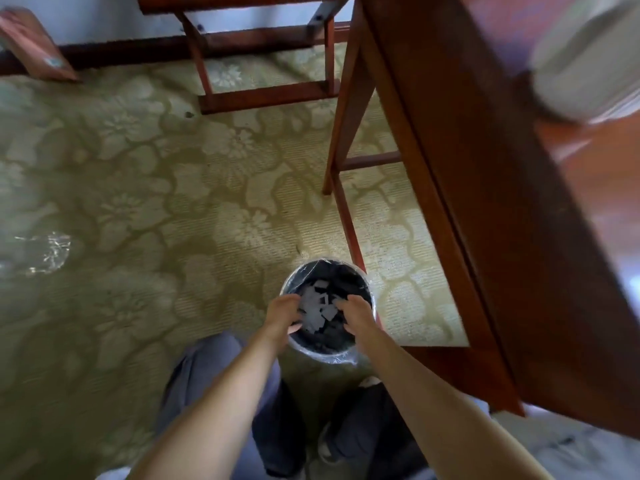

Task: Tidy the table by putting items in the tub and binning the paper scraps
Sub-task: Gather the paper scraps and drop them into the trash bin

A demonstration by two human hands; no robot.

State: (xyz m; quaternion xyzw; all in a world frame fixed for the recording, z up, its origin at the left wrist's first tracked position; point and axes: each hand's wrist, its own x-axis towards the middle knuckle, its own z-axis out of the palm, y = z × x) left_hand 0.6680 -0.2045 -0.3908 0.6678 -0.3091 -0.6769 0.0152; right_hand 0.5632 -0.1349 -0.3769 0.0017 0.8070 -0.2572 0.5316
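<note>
The desk (485,202) rises on my right, its long edge running away from me. A pale blurred shape on it, probably the tub (581,64), sits well apart from my hands, up and rightward, so my right is nearer. The bin (322,354) stands straight below me on the carpet. My left hand (284,315) and right hand (358,318) hang over its mouth, loosely curled, gripping nothing I can see. The paper scraps (318,315) lie inside between them.
</note>
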